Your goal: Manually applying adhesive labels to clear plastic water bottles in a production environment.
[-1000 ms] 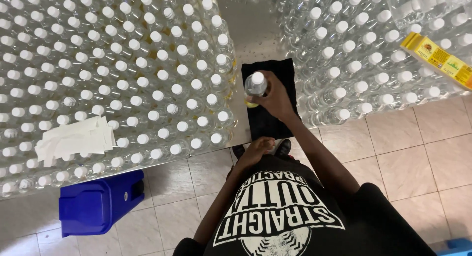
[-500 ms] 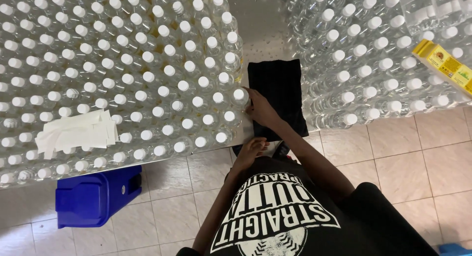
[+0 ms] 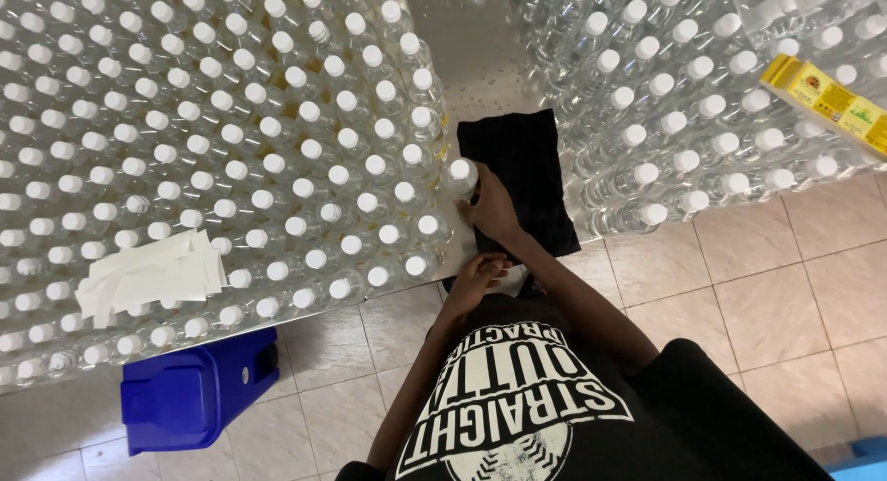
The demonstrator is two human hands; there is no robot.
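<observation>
The right hand (image 3: 492, 208), near the middle of the frame, is closed around a clear bottle (image 3: 460, 176) with a white cap, at the right edge of the big block of capped bottles (image 3: 231, 148) that fills the upper left. The bottle stands upright at the left edge of a black cloth (image 3: 527, 158) spread on the steel table (image 3: 471, 47). The left hand (image 3: 479, 280) sits just below, at the table's near edge, fingers loosely curled and holding nothing that can be seen. A second block of bottles (image 3: 684, 102) fills the upper right; on it, at the far right edge, lies a long yellow box (image 3: 825, 102) with red and green print. A stack of white paper slips (image 3: 148, 276) rests on the caps at the left. A blue bin (image 3: 199, 389) stands on the tiled floor (image 3: 776, 305), lower left.
</observation>
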